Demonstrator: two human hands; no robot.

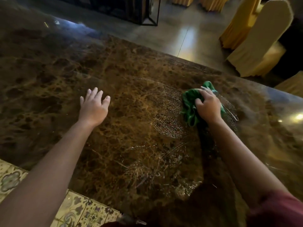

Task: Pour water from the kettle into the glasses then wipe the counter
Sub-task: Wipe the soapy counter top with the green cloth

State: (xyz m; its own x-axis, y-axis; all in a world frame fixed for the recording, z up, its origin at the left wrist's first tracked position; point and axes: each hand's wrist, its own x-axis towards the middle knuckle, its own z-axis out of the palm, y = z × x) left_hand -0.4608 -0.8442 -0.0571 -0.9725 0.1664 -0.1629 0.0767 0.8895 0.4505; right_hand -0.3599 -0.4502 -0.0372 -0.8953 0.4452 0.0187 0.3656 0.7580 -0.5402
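A wide counter [57,76] of brown veined marble fills the view. My right hand [207,105] grips a bunched green cloth [191,105] and presses it on the counter toward the right. Wet streaks and fine droplets [165,115] spread in arcs just left of and below the cloth. My left hand [93,107] lies flat on the counter at the middle left, fingers straight and slightly spread, holding nothing. No kettle or glasses are in view.
The counter's far edge runs diagonally from upper left to right. Beyond it are a shiny floor [185,38], chairs in cream and yellow covers [262,38] and a black metal frame [150,17]. Patterned tiles [14,177] show at the lower left.
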